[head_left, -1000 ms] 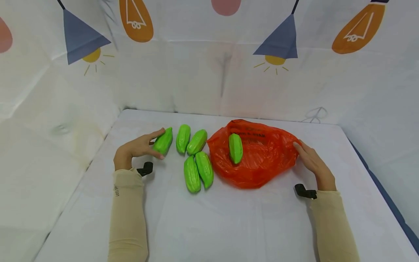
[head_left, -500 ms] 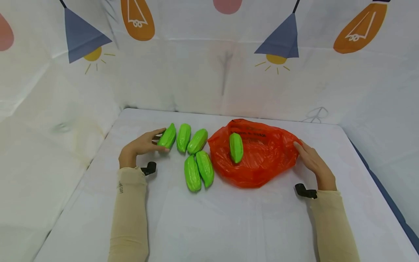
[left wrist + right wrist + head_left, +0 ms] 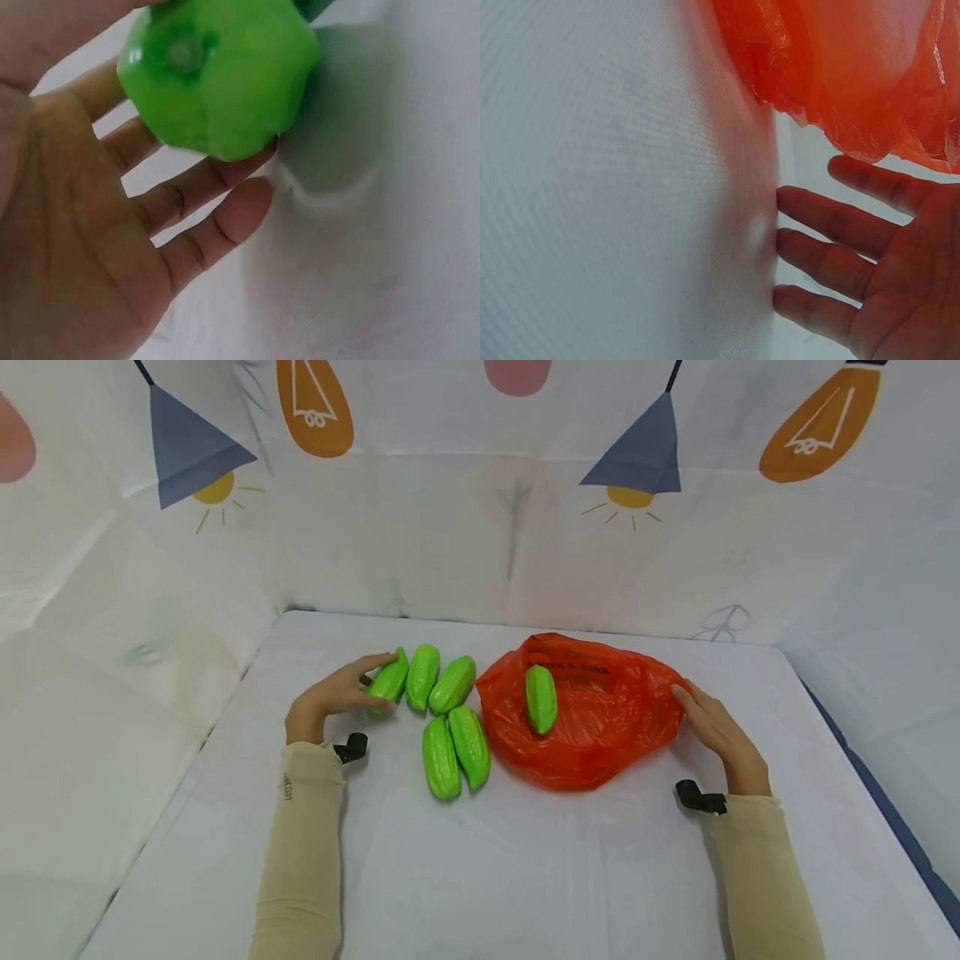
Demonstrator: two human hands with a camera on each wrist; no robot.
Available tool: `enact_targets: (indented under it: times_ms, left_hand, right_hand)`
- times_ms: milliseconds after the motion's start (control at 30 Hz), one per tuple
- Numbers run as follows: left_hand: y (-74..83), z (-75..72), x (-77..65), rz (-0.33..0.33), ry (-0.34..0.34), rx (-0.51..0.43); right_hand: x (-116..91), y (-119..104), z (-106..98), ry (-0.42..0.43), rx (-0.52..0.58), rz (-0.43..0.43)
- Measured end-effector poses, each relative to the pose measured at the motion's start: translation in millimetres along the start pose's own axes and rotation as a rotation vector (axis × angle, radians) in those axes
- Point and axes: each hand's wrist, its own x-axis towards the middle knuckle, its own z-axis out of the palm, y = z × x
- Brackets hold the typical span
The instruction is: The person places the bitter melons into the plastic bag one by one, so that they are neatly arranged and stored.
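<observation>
My left hand (image 3: 345,687) holds a glossy green ribbed fruit (image 3: 217,82), elongated with a pointed tip, between thumb and fingers. In the left wrist view its rounded end faces the camera, and my little finger stands free of it. In the head view its tip lies right beside another green fruit (image 3: 423,677) like it. My right hand (image 3: 716,727) pinches the right edge of a crumpled red plastic bag (image 3: 600,735); in the right wrist view the other fingers (image 3: 832,262) stretch out below the bag (image 3: 840,67). One green fruit (image 3: 541,699) lies on the bag's left part.
Several more green fruits lie in a cluster left of the bag, including a long one (image 3: 441,758) at the front. They rest on a white-covered table (image 3: 525,877). A white sheet with printed lamps (image 3: 637,443) hangs behind.
My left hand has moved right with the green fruit, bringing it close beside the neighbouring one. The right hand and the red plastic bag have stayed in place.
</observation>
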Motion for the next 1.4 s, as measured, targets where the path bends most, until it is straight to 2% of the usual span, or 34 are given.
enact_targets:
  times_ms: [233,400,533,700,933,1200,1400]
  left_hand:
    - [1.1,1.9,-0.6,-0.043,-0.045,-0.018]
    - [0.1,0.7,0.8,-0.046,0.017,0.004]
    - [2.3,-3.6,-2.9,-0.021,0.071,-0.049]
    - [16.5,-7.1,-6.0,0.048,0.113,-0.091]
    - [37.0,-0.2,0.8,0.126,0.099,-0.085]
    - [50.2,9.9,7.5,0.135,0.127,-0.086]
    - [65.1,17.2,12.0,0.142,0.123,-0.065]
  right_hand:
    - [0,0,0,0.006,-0.018,-0.019]
    - [0,0,0,0.009,-0.013,-0.018]
    - [1,0,-1,0.010,-0.016,-0.020]
    - [2,-1,-1,0.007,-0.016,-0.019]
    - [0,-1,-2,0.010,-0.030,-0.028]
    - [0,-1,-2,-0.001,-0.019,-0.008]
    - [1,-1,-3,-0.003,-0.017,-0.007]
